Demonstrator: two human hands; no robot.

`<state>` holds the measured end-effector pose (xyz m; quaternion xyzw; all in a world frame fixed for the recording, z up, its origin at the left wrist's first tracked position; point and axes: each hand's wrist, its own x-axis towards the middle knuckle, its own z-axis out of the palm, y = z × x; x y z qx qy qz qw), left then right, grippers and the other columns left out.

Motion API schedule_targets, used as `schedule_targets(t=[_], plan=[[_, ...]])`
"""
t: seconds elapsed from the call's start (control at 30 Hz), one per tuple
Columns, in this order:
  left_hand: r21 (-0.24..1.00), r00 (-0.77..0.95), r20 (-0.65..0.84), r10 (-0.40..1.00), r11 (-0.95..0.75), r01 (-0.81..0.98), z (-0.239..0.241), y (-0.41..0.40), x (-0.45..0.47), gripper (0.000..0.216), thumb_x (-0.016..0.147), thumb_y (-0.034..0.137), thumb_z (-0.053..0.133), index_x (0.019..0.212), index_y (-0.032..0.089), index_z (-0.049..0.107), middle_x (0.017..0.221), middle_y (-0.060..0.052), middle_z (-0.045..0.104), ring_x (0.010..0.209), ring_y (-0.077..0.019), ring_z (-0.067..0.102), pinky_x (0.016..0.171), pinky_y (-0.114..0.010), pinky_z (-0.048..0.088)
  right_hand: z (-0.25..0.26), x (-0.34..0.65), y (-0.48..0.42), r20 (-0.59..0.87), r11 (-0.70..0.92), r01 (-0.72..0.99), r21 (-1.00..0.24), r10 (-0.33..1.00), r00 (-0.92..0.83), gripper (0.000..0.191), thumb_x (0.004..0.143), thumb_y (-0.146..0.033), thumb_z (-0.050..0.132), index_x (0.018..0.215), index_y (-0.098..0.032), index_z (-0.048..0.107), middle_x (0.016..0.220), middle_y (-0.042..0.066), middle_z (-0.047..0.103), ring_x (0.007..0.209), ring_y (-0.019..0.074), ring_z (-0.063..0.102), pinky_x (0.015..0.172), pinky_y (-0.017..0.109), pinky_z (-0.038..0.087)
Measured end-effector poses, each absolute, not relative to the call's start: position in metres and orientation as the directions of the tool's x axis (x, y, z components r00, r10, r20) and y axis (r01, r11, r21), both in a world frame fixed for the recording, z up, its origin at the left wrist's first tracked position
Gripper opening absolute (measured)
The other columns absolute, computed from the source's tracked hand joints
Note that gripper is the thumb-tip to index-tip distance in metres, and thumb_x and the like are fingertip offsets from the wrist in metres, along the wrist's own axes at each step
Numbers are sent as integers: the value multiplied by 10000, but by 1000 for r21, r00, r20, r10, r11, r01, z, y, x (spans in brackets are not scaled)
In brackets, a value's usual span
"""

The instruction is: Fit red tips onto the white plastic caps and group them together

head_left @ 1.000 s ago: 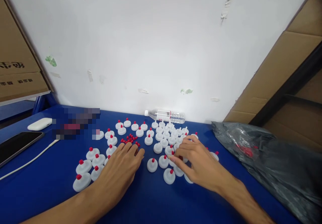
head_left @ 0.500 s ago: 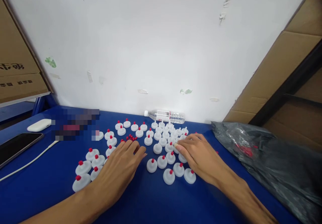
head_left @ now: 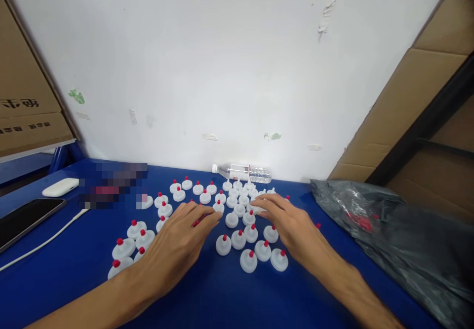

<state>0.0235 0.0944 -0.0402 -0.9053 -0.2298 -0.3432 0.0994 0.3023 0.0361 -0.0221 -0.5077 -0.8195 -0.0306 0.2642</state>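
Many white round caps, most with a red plug on top, stand spread over the blue table (head_left: 222, 299). My left hand (head_left: 177, 245) lies palm down with its fingers stretched over a small pile of loose red plugs (head_left: 196, 222), which it mostly hides. My right hand (head_left: 292, 228) reaches forward, fingers extended, its tips touching white caps without plugs (head_left: 240, 200) in the far cluster. Three plugged caps (head_left: 249, 260) stand in a row just in front of the right hand. More plugged caps (head_left: 124, 247) stand left of my left wrist.
A clear water bottle (head_left: 242, 172) lies against the white wall. A grey plastic bag (head_left: 392, 230) with red parts inside covers the right side. On the left are a dark phone (head_left: 24, 215), a white cable (head_left: 44, 242), a white case (head_left: 59, 187) and cardboard boxes (head_left: 25, 117).
My right hand has moved forward and left from the near caps to the far cluster, uncovering three plugged caps. My left hand slid forward over the red plugs.
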Motion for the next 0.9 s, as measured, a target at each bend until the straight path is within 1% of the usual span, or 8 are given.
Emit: schedule_targets(t=[0.07,0.17,0.3,0.47,0.57,0.67,0.77,0.9], plan=[[-2,667,658,350,-885,466,-38,94,24,360,986,-15,455,1255,193,573,1098,-56,655,933,-206,556,836,-377,432,-24,299,35,461,512,822,-248,809,-365,540,1008,-42,327,1455,-310,468,1431,85,540,1244,219,588,946,424,588],[4,681,648,341,-895,445,-37,93,23,487,961,-82,389,1291,227,571,1121,-48,640,956,-197,542,853,-381,413,-21,291,32,510,528,815,-239,783,-357,499,1034,-115,387,1498,-298,407,1420,99,543,1281,233,556,1007,444,558],[1,675,675,297,-916,401,-37,92,23,511,959,-96,416,1331,224,559,1133,-49,640,969,-191,532,869,-385,392,-16,280,27,544,561,808,-179,741,-394,447,1068,-213,405,1512,-247,365,1181,93,672,1067,215,648,912,406,584],[15,662,700,269,-932,363,-37,89,25,431,972,-33,527,1360,155,534,1101,-62,654,963,-198,526,866,-384,388,-19,273,25,567,602,792,-95,687,-454,451,1062,-276,460,1500,-236,361,985,54,676,891,214,667,777,385,604],[6,697,670,255,-941,339,-38,87,25,457,969,-59,488,1364,167,535,1142,-68,638,992,-203,520,895,-394,384,-24,269,23,584,634,770,-67,651,-485,524,1040,-287,515,1525,-229,325,1099,81,681,983,221,676,832,388,609],[9,720,649,247,-948,318,-38,85,24,449,965,-63,475,1337,177,550,1155,-63,638,1020,-210,513,917,-400,384,-25,265,21,589,648,759,-65,639,-495,541,1037,-220,515,1541,-223,318,1242,103,661,1119,212,659,908,356,600],[7,726,652,221,-958,286,-38,83,24,409,958,-59,478,1291,158,572,1133,-67,649,1002,-212,511,877,-393,391,-24,262,19,590,684,726,-75,617,-521,546,1030,-165,511,1542,-213,327,1240,84,678,1146,192,649,954,341,587],[7,719,666,196,-966,257,-37,82,24,480,928,-109,445,1319,144,560,1155,-84,639,1003,-210,503,855,-389,404,-22,262,18,609,700,709,-88,601,-517,509,1022,-175,531,1507,-188,379,1230,70,697,1156,193,636,987,347,578]])
